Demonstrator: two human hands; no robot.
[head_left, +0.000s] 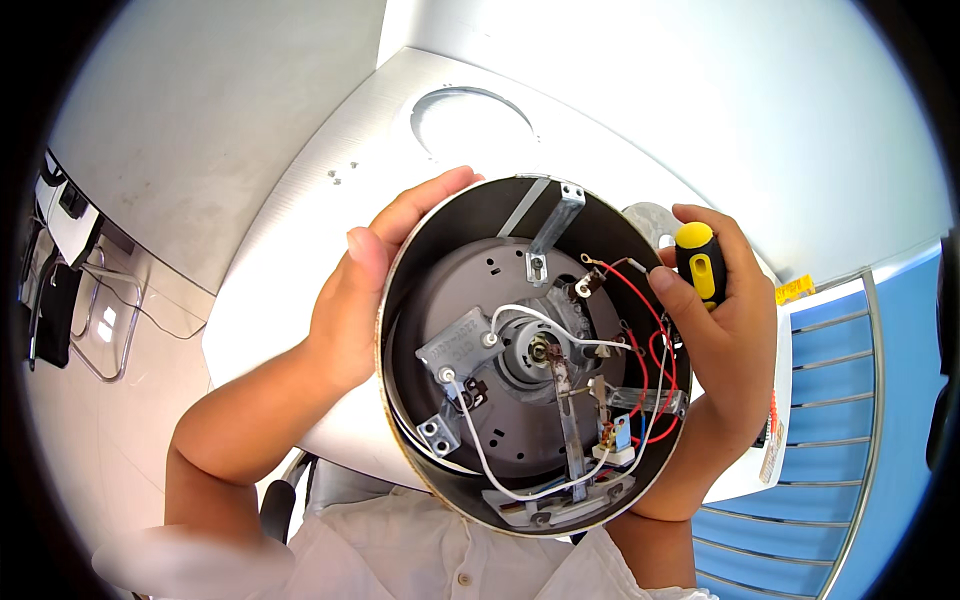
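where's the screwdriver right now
In the head view the yellow-and-black screwdriver is in the right hand, at the upper right rim of the opened appliance base.

A white worktop (300, 230) with a rounded corner fills the middle, its surface bright under strong light. A shallow round recess (470, 120) is set into it near the far edge. Behind it rises a pale wall (700, 90). To the left lies a light tiled floor (130, 330), where a chrome wire frame (105, 330) stands beside dark equipment (50, 300). On the right, a blue surface (850, 400) shows behind curved metal rails (830, 440).
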